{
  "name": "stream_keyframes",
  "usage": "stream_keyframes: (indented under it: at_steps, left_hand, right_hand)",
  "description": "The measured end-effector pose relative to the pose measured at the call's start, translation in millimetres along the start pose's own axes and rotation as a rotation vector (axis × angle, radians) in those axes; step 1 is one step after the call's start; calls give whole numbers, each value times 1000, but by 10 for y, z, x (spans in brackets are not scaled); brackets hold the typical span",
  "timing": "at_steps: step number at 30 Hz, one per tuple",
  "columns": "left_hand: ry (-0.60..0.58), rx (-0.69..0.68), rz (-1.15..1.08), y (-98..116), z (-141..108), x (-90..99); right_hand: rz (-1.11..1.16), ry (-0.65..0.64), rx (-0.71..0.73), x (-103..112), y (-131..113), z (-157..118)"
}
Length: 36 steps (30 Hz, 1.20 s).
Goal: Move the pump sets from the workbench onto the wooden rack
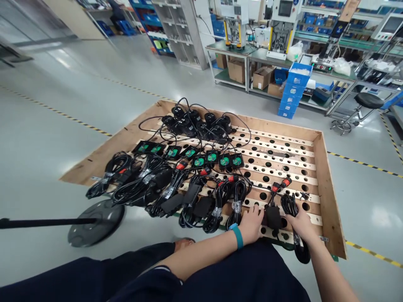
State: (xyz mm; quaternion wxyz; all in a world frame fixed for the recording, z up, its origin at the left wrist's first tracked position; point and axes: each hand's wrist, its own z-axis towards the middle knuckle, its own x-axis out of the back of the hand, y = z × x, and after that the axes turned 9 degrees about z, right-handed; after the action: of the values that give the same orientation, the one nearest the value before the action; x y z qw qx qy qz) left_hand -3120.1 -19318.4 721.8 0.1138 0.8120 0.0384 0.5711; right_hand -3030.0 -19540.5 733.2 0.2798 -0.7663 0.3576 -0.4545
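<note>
While a glossy round base [91, 237] with a black pole [47, 222] is seen on the floor at far left, bundled black cables [135, 184] are lined along the near side of a shallow, pale wooden crate [331, 201]. Clear wrapping [170, 192] is wound around several of the loops, and matte, flat black boxes [172, 204] are set among them. Behind them, rounded black housings [185, 126] are clustered near the far wall, and green discs [199, 160] are framed in square black casings. Glossy red connectors [181, 166] are scattered along the row.

Farther right, the left hand [252, 224], banded at the wrist in teal [238, 237], is laid on the slats [283, 174], its fingers slightly apart, just beside a black box [273, 218]. Smooth wooden strips are pierced by round holes. At the near right corner, a coiled black cable [289, 204] is clasped by the right hand [298, 224], its upper loops shown above the fingers and its lower end hung over the crate's edge.

Beyond the crate, blue bins [292, 90] are stacked beside a desk [258, 53], and a round black stool [369, 100] is placed farther right. Markings on the bins and machines [285, 9] are too small to be read.
</note>
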Motion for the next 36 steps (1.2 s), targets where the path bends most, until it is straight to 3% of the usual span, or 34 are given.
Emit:
stream_keyframes:
  at_steps: [3,7,12,17,20,23,27,32,36]
  left_hand:
    - [-41,60,43,-8,9,-49]
    - [95,272,-61,-46,-78,81]
    - [210,467,-34,-86,-72,78]
    - [279,459,143,-20,171,-245]
    - [260,420,195,-15,334,-363]
    - [173,323,158,-57,287,-283]
    - [89,198,78,-184,-15,-90]
    - [179,105,30,-299,-182,-35]
    - [303,97,-120,-304,140,157]
  right_hand:
    - [-160,56,-42,-102,183,164]
    - [-129,27,-47,-192,385,242]
    - [-216,109,-4,-330,320,158]
    - [-260,174,276,-716,146,101]
    - [-391,127,255,-893,119,247]
    - [-307,85,308,-940,88,405]
    - [-47,-4,363,-905,-21,413]
    - [-266,53,263,-872,-95,353]
    - [-259,86,270,-880,-33,256]
